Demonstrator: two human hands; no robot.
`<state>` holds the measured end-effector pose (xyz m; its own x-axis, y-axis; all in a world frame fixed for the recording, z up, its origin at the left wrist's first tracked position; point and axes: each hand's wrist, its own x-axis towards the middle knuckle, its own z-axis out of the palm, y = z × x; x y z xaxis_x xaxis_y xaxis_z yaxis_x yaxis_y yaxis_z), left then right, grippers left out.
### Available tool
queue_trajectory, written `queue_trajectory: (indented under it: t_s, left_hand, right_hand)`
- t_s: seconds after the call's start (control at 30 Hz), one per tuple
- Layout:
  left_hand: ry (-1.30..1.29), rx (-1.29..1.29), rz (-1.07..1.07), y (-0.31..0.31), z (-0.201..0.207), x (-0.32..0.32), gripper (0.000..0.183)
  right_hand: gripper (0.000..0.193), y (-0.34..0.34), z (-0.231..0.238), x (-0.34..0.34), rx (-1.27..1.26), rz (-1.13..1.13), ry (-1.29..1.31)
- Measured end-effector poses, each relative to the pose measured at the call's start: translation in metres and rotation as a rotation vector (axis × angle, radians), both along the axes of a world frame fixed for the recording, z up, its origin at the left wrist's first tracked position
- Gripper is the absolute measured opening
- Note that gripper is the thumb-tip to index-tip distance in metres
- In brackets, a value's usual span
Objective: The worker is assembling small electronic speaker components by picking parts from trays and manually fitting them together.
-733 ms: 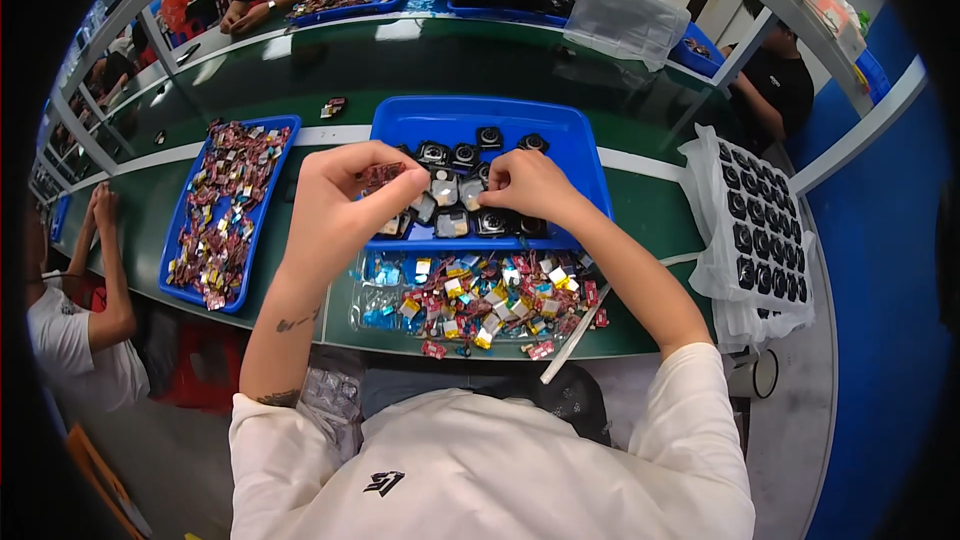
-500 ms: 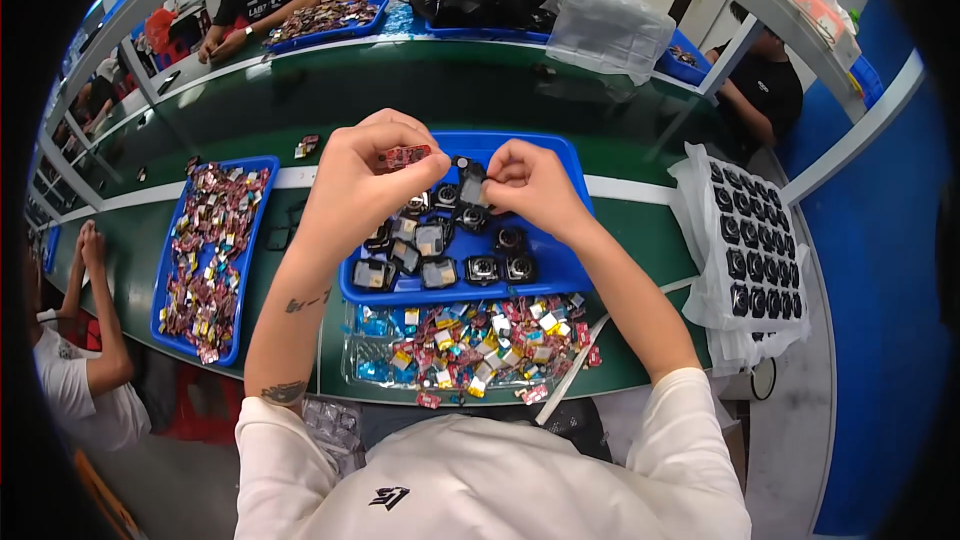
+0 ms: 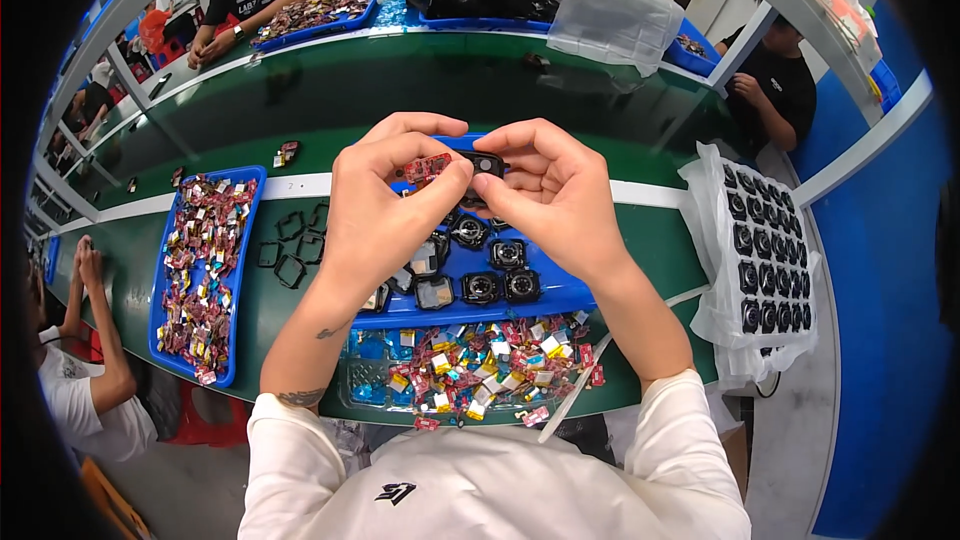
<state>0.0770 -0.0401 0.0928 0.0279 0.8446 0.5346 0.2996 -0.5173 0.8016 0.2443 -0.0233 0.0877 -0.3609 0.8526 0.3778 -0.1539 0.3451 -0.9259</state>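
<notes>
My left hand [image 3: 375, 195] is closed, pinching a small red circuit board [image 3: 428, 169] between thumb and fingers. Close against it, my right hand [image 3: 560, 190] grips a small black camera housing [image 3: 487, 164] by thumb and fingertips. The two pieces meet or nearly meet; my fingers hide the exact contact. Below both hands lies a blue tray [image 3: 570, 297] with several black camera housings [image 3: 508, 254] in it, some showing round lenses and some showing a flat grey face [image 3: 434, 292].
Near me, a clear plastic tray [image 3: 352, 395] is heaped with circuit boards and small battery packs [image 3: 490, 365]. Black frames [image 3: 290, 270] and another blue tray [image 3: 240, 340] of boards lie left. Stacked white trays [image 3: 735, 350] of housings stand right. Co-workers sit around the green table [image 3: 420, 80].
My right hand has lifted a black housing from over the tray and brought it up against the red board in my left hand. The view has shifted slightly.
</notes>
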Motion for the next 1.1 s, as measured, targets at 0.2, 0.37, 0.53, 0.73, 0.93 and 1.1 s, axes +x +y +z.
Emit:
queue_trajectory:
  t_s: [0.2,0.37,0.53,0.73,0.93,1.1]
  left_hand:
    - [-0.125,-0.078,-0.022,0.000,-0.001,0.003,0.010]
    - [-0.132,-0.104,-0.003,-0.001,-0.002,0.004,0.009]
    - [-0.114,-0.043,0.027,0.001,-0.008,0.009,0.010]
    - [-0.003,0.057,0.081,-0.001,-0.009,0.011,0.010]
    - [-0.087,0.050,0.051,-0.005,-0.005,0.012,0.010]
    - [-0.088,0.051,-0.035,-0.002,-0.005,0.006,0.011]
  right_hand:
    - [0.021,0.000,-0.001,0.001,0.062,-0.019,-0.026]
    - [0.017,0.000,-0.003,-0.001,0.061,-0.036,-0.014]
    - [0.007,0.003,-0.008,-0.001,0.132,-0.113,-0.025]
    - [0.004,0.006,-0.014,-0.003,0.192,-0.171,-0.015]
    - [0.009,0.010,-0.006,0.001,0.128,-0.246,0.069]
    - [0.013,0.013,0.000,0.006,0.096,-0.235,0.087]
